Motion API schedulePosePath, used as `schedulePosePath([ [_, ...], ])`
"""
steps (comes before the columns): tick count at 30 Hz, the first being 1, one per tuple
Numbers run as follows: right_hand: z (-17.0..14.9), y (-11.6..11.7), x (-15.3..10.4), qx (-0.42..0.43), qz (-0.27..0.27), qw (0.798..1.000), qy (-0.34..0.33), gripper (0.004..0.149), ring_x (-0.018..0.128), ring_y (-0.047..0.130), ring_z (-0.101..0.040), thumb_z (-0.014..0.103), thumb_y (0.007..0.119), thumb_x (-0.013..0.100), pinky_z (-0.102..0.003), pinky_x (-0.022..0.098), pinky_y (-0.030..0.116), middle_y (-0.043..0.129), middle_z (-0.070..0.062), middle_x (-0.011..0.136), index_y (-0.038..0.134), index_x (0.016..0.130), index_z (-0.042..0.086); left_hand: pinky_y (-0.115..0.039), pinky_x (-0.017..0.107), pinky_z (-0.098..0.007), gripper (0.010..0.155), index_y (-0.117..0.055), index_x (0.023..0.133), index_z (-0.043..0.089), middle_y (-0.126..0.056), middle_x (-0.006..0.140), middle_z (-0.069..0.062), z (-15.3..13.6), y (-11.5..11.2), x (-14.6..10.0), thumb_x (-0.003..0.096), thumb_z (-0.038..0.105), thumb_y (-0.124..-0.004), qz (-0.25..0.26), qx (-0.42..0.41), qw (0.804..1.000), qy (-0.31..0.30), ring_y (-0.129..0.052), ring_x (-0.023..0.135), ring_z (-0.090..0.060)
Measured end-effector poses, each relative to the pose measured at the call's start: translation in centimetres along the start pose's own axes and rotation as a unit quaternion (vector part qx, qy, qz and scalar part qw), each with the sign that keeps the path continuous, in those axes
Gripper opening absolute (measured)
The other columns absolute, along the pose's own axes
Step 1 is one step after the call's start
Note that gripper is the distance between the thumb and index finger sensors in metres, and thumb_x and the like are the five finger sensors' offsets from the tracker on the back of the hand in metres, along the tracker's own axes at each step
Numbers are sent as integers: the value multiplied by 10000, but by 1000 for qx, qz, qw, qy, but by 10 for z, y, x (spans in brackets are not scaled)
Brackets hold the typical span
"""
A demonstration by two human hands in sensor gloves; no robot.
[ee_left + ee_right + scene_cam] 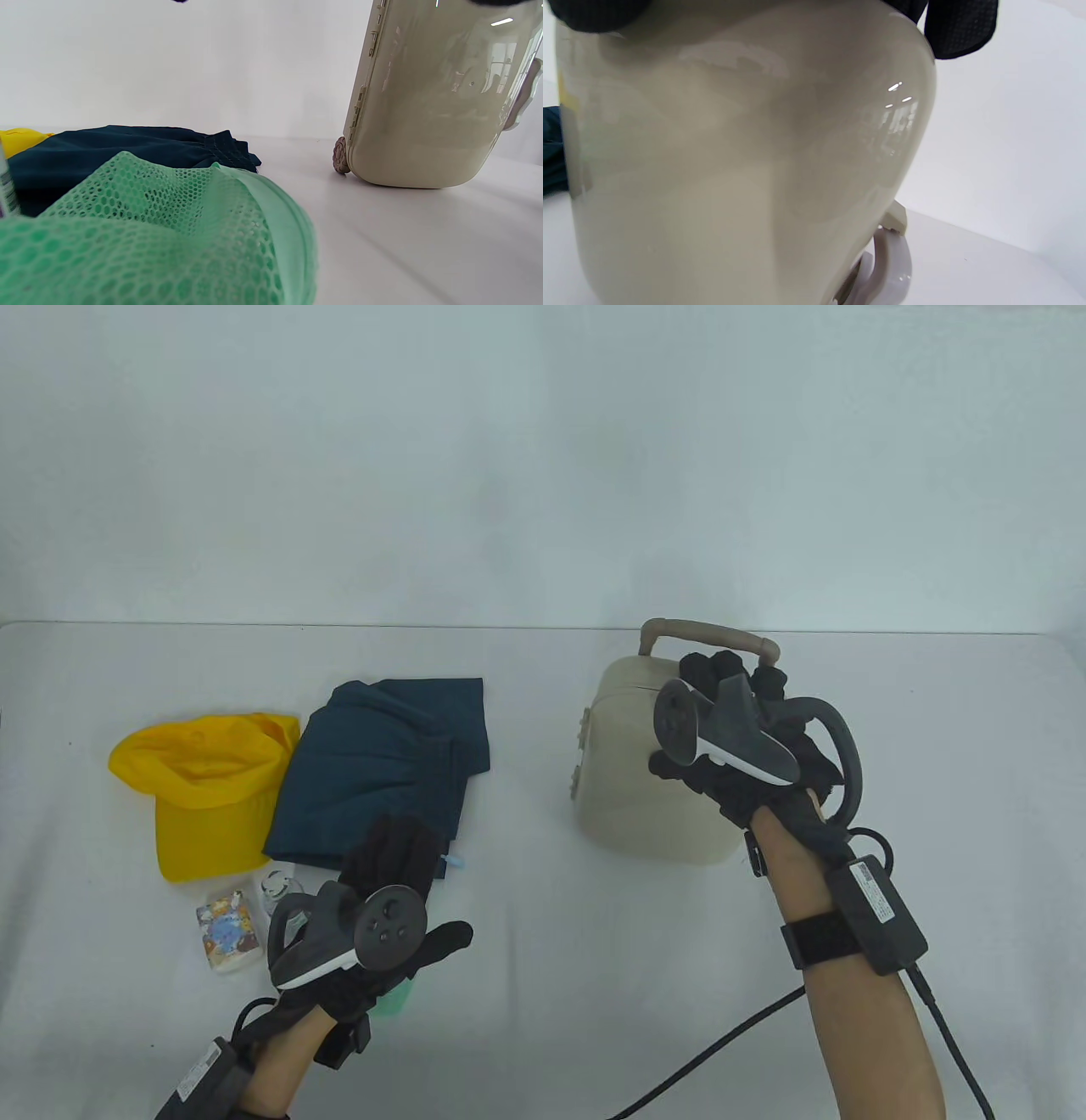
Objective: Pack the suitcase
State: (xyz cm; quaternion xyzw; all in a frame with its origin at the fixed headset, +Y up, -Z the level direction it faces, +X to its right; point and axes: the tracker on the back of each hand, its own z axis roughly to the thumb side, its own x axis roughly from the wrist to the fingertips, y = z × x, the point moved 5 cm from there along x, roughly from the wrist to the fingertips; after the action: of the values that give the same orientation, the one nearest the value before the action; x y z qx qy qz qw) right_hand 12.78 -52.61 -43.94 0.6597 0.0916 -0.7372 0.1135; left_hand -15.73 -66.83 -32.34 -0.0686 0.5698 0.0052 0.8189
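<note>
A small beige hard-shell suitcase [636, 780] stands on the white table, right of centre, its handle [708, 634] at the far side. My right hand [691, 712] grips its upper right part, and its fingers [961, 29] curl over the shell [734, 169]. My left hand [407, 865] hovers at the lower left with straight fingers over the near corner of a folded dark blue garment [382, 763]. A green mesh pouch [394, 997] lies under that palm and fills the foreground of the left wrist view [148, 237]. The suitcase [424, 106] looks closed, with a wheel [340, 155] on the table.
A yellow cap [204, 780] lies left of the blue garment. A small printed packet [227, 933] and a small clear bottle [278, 886] sit near the front left. A black cable [721, 1044] trails from my right wrist across the front of the table.
</note>
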Motion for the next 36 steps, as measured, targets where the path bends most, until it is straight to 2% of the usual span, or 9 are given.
schedulePosePath([
  [11, 45, -13, -19, 8, -19, 997, -72, 1009, 1070, 567, -513, 760, 630, 386, -645, 683, 687, 367, -92, 1237, 212, 1130, 219, -336, 804, -579, 973, -88, 1125, 150, -80, 1192, -179, 0, -1, 1, 457, 700, -533, -5, 5, 1000, -2, -125, 1101, -464],
  [16, 51, -14, -25, 36, -18, 995, -91, 1041, 1082, 539, -497, 721, 681, 396, -619, 723, 661, 351, -101, 1227, 203, 1125, 152, -341, 804, -579, 972, -90, 1126, 151, -86, 1194, -180, 1, 1, 3, 457, 701, -532, -6, 24, 1000, 0, -133, 1102, -465],
  [20, 47, -12, -28, 36, -31, 994, -96, 1013, 1088, 536, -477, 686, 709, 401, -567, 762, 614, 359, -121, 1216, 242, 1126, 153, -343, 804, -580, 971, -93, 1128, 148, -88, 1195, -183, 9, 7, 9, 462, 699, -534, -11, -25, 1000, -11, -136, 1103, -467],
  [23, 45, -11, -31, 29, -46, 994, -94, 999, 1094, 540, -452, 697, 683, 403, -561, 765, 611, 368, -114, 1215, 250, 1128, 165, -357, 803, -579, 971, -92, 1128, 145, -95, 1195, -189, 17, 14, 23, 465, 700, -534, -29, -34, 999, -9, -151, 1103, -472],
  [29, 46, -9, -35, -31, -67, 995, -71, 983, 1107, 562, -412, 737, 609, 394, -613, 759, 584, 363, -95, 1222, 239, 1131, 202, -399, 795, -587, 999, -62, 1115, 118, -122, 1191, -217, 27, 14, 58, 474, 686, -576, -57, -168, 983, 43, -206, 1103, -495],
  [33, 45, -7, -39, -61, -76, 994, -50, 972, 1078, 635, -413, 759, 562, 393, -634, 719, 636, 374, -102, 1224, 223, 1130, 224, -425, 793, -580, 1041, -18, 1094, 102, -132, 1186, -226, 19, -9, 74, 466, 679, -615, -66, -245, 962, 104, -246, 1104, -499],
  [36, 44, -1, -39, -90, -74, 993, -35, 987, 1038, 695, -444, 781, 520, 384, -643, 688, 669, 369, -113, 1227, 168, 1124, 229, -433, 797, -568, 1059, -3, 1083, 110, -132, 1186, -215, 17, -30, 81, 458, 663, -655, -82, -303, 942, 121, -257, 1106, -489],
])
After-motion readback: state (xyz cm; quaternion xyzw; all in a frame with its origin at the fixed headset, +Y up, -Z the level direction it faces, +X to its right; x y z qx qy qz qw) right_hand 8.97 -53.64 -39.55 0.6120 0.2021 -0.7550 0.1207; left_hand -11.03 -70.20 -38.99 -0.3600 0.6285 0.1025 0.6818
